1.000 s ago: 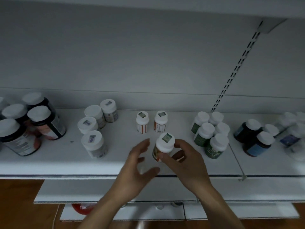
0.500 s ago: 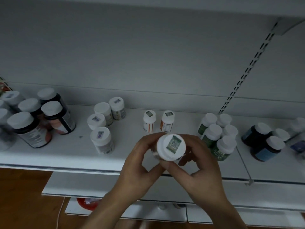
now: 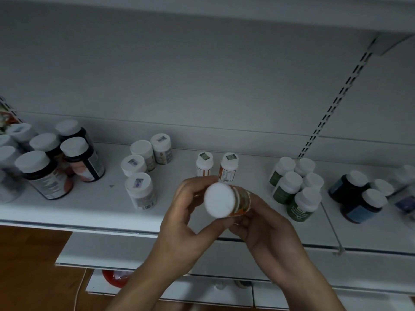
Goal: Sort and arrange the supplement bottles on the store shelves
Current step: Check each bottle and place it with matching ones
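Over the shelf, left hand and right hand curled round one tilted bottle

Two orange-labelled bottles stand far back, and a third bottle like them is held up near. Left of them are four pale bottles, right of them five green-labelled bottles.

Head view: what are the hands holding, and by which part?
Both hold one orange-labelled bottle, tipped sideways. The left hand grips near its white round end; the right hand cups the labelled body from below.
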Action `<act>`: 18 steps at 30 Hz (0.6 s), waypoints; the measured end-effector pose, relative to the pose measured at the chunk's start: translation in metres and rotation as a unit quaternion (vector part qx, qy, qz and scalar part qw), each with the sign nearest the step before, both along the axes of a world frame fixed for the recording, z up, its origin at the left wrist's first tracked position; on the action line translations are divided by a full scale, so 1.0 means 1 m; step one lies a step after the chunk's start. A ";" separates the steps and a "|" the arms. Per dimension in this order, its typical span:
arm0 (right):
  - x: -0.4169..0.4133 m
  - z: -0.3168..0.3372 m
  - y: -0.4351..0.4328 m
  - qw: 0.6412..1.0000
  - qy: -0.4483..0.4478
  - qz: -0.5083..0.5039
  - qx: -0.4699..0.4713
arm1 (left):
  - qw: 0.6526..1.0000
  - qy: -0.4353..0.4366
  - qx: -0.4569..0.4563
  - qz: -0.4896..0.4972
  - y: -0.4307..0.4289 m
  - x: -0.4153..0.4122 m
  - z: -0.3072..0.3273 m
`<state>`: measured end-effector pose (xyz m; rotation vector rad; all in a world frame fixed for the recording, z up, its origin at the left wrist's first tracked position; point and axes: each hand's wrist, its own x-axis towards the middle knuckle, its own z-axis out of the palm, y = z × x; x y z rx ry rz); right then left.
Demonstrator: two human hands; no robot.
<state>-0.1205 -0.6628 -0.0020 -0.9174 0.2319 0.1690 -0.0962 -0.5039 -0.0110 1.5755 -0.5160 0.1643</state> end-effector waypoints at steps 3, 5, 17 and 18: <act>-0.002 -0.003 0.003 0.996 0.006 0.017 0.083 | 1.000 -0.005 0.001 -0.022 -0.007 -0.003 0.003; -0.003 -0.005 0.001 0.994 -0.004 0.021 0.111 | 0.999 0.004 0.017 -0.034 -0.012 -0.005 0.006; -0.005 -0.004 -0.015 0.996 -0.043 -0.054 -0.052 | 0.986 0.103 -0.128 -0.015 -0.021 -0.011 0.000; -0.005 -0.006 -0.017 0.992 -0.066 -0.058 -0.090 | 0.978 0.140 -0.155 -0.004 -0.022 -0.011 0.001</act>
